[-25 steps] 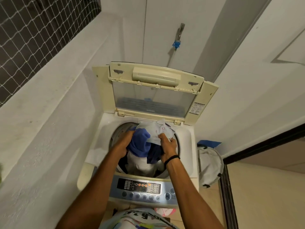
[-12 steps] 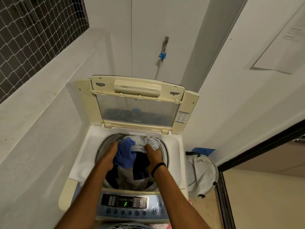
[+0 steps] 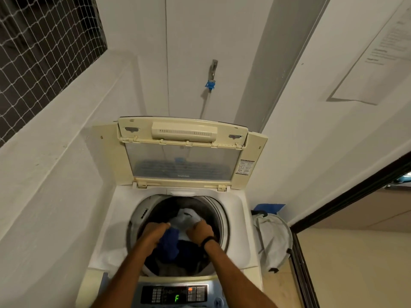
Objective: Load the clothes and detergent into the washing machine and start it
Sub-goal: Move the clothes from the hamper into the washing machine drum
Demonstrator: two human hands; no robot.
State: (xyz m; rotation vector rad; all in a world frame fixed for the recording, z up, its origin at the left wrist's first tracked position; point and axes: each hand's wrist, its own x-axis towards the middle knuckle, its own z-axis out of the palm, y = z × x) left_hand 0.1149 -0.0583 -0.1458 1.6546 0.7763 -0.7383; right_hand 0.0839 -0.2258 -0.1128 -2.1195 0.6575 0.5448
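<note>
A cream top-loading washing machine [image 3: 238,210] stands in front of me with its lid [image 3: 182,161] raised. Both my hands are down inside the drum. My left hand [image 3: 154,232] grips the bundle of clothes [image 3: 184,218] at a blue garment. My right hand [image 3: 200,230], with a black band on the wrist, grips the white garment. The bundle sits low in the drum, with dark and blue fabric beneath it. The control panel [image 3: 178,295] at the front shows a green "F". No detergent is in view.
A grey laundry bag [image 3: 273,238] slumps on the floor right of the machine, with a blue object [image 3: 269,207] behind it. A tap [image 3: 212,74] with a blue fitting is on the wall above the lid. Walls close in left and right; a dark door frame [image 3: 333,201] is at the right.
Both hands have pushed the bundle of clothes from above the drum's rim down into the drum. The camera has tilted up, so the machine sits lower in the frame.
</note>
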